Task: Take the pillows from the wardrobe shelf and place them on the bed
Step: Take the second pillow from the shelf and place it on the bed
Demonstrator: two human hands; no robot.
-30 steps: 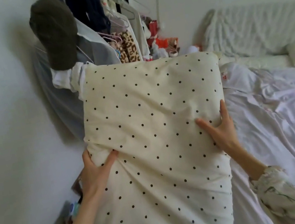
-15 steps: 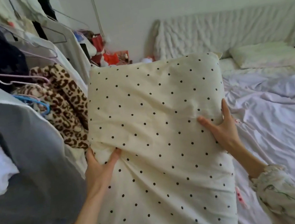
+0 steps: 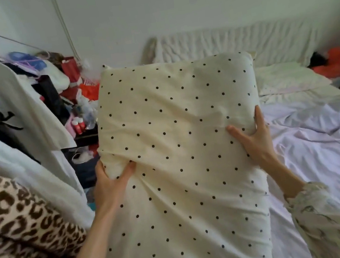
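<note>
A person is holding a large cream pillow with black polka dots (image 3: 181,149) upright in front of them, seen from a camera on their head. The left hand (image 3: 108,182) is pinching the pillow's left edge, its fingers (image 3: 126,170) closed into a fold of the cover, while the right hand (image 3: 253,137) is pressing on the right edge with its fingers (image 3: 258,118) wrapped around the side, thumb spread across the front. The pillow is hanging in the air, not yet resting on anything, between a crowded clothes rail on the left and the bed (image 3: 325,148) on the right. The bed is lying to the right and stretching to the far wall, covered by a rumpled pale sheet, with a white pillow (image 3: 289,79) already sitting at its far end near the padded headboard (image 3: 240,42). On the near left, a leopard-print garment (image 3: 18,221) and white shirts (image 3: 15,109) are hanging close beside the left arm, and a cluttered heap of red bags and bottles (image 3: 78,94) is sitting beyond them. The carrying step looks well along, with the setting down still to come. The likely trouble is on the left: the grip there is holding mostly loose cover, so the filling could be sagging and slipping, and a swing toward the bed could be brushing the hanging clothes or knocking the clutter.
</note>
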